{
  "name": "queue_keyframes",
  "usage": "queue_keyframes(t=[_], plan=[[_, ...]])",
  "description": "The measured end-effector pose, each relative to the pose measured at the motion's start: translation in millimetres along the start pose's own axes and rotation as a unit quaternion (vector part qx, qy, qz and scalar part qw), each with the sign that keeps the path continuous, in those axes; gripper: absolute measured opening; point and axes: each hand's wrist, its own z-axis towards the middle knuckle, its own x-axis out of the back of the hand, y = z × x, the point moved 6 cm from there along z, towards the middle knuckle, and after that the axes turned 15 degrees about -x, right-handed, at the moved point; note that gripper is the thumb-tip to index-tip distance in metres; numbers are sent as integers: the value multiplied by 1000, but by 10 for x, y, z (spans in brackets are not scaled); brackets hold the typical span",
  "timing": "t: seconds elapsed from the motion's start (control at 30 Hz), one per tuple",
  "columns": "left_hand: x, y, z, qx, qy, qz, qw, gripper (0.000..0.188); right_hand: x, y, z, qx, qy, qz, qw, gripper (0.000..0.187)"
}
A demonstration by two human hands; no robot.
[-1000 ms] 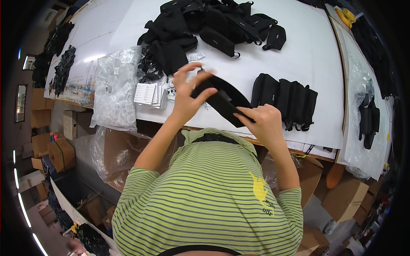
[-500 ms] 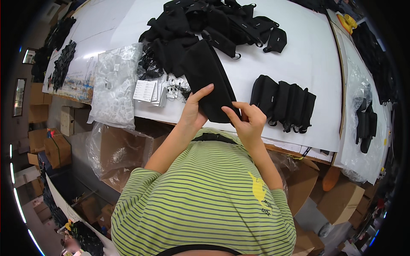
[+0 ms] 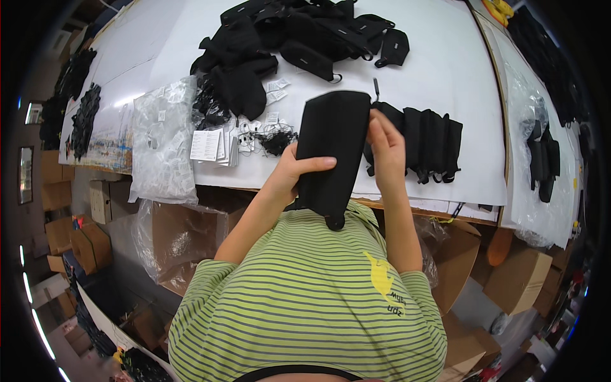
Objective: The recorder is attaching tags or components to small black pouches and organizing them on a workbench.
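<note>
A flat black fabric pouch [image 3: 331,130] stands upright in front of my chest, a small loop at its lower end. My left hand [image 3: 287,175] grips its left side, thumb lying across the front and the other fingers behind. At the upper right edge, the fingers of my right hand [image 3: 387,143] are pinched together; a short dark strip, perhaps a zipper pull, sticks up just above them. Exactly what these fingertips hold is partly hidden. Just beyond my right hand lies a row of similar black pouches [image 3: 433,143] on the white table [image 3: 445,70].
A heap of black pouches [image 3: 305,35] covers the table's far middle. To the left are a clear bag of small white packets [image 3: 164,143], a stack of printed cards [image 3: 213,145] and tangled black cords [image 3: 277,139]. Cardboard boxes [image 3: 515,280] stand below the table edge.
The pouch has turned more upright with its broad face toward me, and its lower end has come nearer my body. My right hand has moved up along its right edge from the bottom.
</note>
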Motion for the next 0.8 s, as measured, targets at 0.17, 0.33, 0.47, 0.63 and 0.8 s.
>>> queue_keyframes(t=[0.17, 0.33, 0.47, 0.63, 0.8], plan=[[-43, -58, -5, 53, -14, 44, 998, 41, 122, -406, -13, 177, 130, -185, 958, 13], [-108, -61, 19, 54, 51, -11, 997, 34, 25, -385, -163, 196, 170, -266, 928, 7], [170, -81, 251, 51, 102, -135, 984, 20, -206, -273, -371, 122, 52, -287, 949, 7], [257, 90, 387, 10, 81, -168, 982, 18, -285, -176, -495, 56, -27, -290, 955, 7], [257, 62, 337, 0, 78, -160, 984, 18, -325, -237, -491, 85, -49, -302, 948, 7]])
